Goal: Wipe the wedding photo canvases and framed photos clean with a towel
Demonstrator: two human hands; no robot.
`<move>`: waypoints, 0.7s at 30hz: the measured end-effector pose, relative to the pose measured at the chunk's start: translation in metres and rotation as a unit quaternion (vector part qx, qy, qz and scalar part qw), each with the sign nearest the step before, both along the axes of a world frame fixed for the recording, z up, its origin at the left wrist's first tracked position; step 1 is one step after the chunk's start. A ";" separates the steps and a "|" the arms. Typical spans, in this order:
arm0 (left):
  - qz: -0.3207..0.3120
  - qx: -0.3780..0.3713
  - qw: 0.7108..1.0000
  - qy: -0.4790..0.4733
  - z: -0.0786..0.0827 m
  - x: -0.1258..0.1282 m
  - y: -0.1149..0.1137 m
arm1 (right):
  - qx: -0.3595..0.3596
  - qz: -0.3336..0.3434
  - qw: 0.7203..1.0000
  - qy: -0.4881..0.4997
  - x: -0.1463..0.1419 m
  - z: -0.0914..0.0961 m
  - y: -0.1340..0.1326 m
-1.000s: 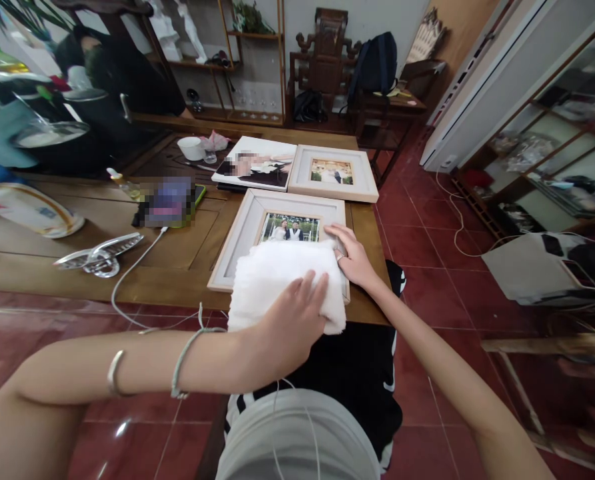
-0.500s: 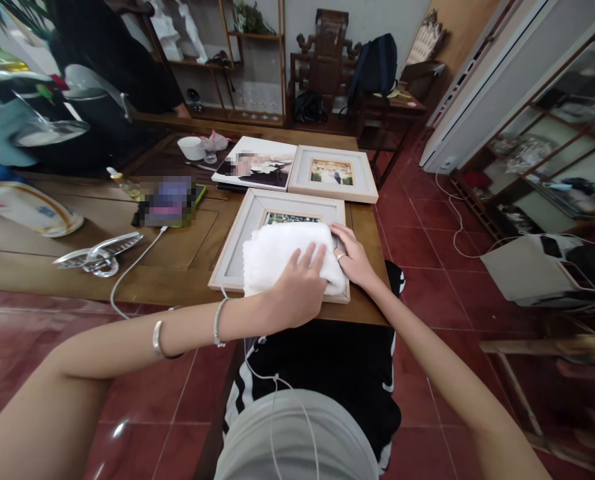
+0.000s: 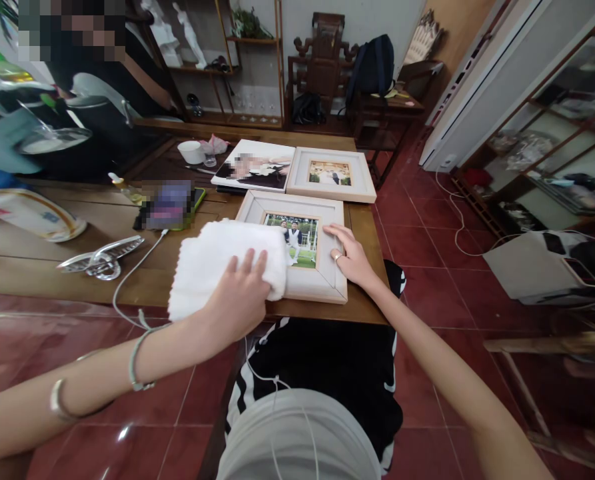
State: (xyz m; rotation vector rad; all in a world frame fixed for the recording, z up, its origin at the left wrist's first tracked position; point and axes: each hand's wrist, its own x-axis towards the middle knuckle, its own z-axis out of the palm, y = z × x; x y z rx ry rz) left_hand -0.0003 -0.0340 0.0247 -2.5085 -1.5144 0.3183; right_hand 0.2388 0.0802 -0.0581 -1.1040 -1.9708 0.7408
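My left hand (image 3: 240, 293) lies over a folded white cloth (image 3: 202, 260), its fingers stretched across the top and gripping it against the frame. The cloth covers the left part of a pale wooden picture frame (image 3: 333, 280) and hangs past its left side. Inside that frame a photo (image 3: 302, 243) of people on grass shows in part. My right hand (image 3: 352, 257) holds the frame's right border, fingers over its face. A ring is on one finger.
Behind lie a second framed picture (image 3: 367, 177) and a white photo panel (image 3: 227, 170). To the left are a phone (image 3: 170, 203) with a white cable (image 3: 137, 270), a clear hair claw (image 3: 102, 257), a dropper bottle (image 3: 127, 190) and a white cup (image 3: 191, 152). A person (image 3: 142, 73) is across the table.
My left hand has slid the cloth leftward across the frame, uncovering more of the photo. My right hand stays at the right border. The person across the table has leaned into view.
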 end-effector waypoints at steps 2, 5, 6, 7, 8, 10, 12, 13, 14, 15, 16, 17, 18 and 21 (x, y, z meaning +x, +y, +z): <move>0.052 -0.001 0.999 0.006 0.007 -0.009 0.008 | -0.001 0.000 1.000 0.001 0.000 -0.001 0.000; 0.138 -0.008 0.990 -0.006 0.022 -0.008 0.031 | 0.003 0.002 1.000 -0.006 0.001 -0.002 -0.001; 0.153 -0.001 0.988 -0.018 0.026 -0.004 0.041 | 0.006 0.006 1.000 -0.008 0.001 -0.002 0.000; 0.155 0.010 0.987 -0.036 0.029 0.001 0.052 | 0.010 0.012 1.000 -0.009 0.002 -0.002 0.000; 0.144 0.024 0.988 -0.057 0.030 0.008 0.062 | 0.015 0.018 1.000 -0.008 0.002 -0.003 0.000; 0.091 0.053 0.989 -0.103 0.027 0.025 0.083 | 0.026 0.028 0.999 -0.005 0.002 -0.003 0.000; 0.012 0.071 0.988 -0.138 0.019 0.043 0.104 | 0.034 0.032 0.999 -0.005 0.002 -0.003 0.001; -0.028 0.067 0.986 -0.148 0.015 0.051 0.114 | 0.036 0.031 0.999 -0.006 0.002 -0.003 0.001; -0.060 0.054 0.985 -0.154 0.010 0.058 0.124 | 0.036 0.028 0.999 -0.006 0.001 -0.003 0.002; -0.084 0.035 0.983 -0.159 0.005 0.064 0.132 | 0.035 0.025 0.999 -0.006 0.001 -0.003 0.002; -0.098 0.015 0.982 -0.161 0.001 0.068 0.140 | 0.034 0.021 0.999 -0.006 0.001 -0.003 0.002; -0.104 -0.002 0.981 -0.163 -0.002 0.071 0.146 | 0.033 0.019 0.999 -0.006 0.000 -0.003 0.002; -0.105 -0.009 0.981 -0.162 -0.004 0.073 0.150 | 0.033 0.017 0.999 -0.006 0.000 -0.003 0.002; -0.105 0.009 0.985 -0.140 -0.008 0.070 0.154 | 0.038 0.019 0.999 -0.010 0.000 -0.003 0.002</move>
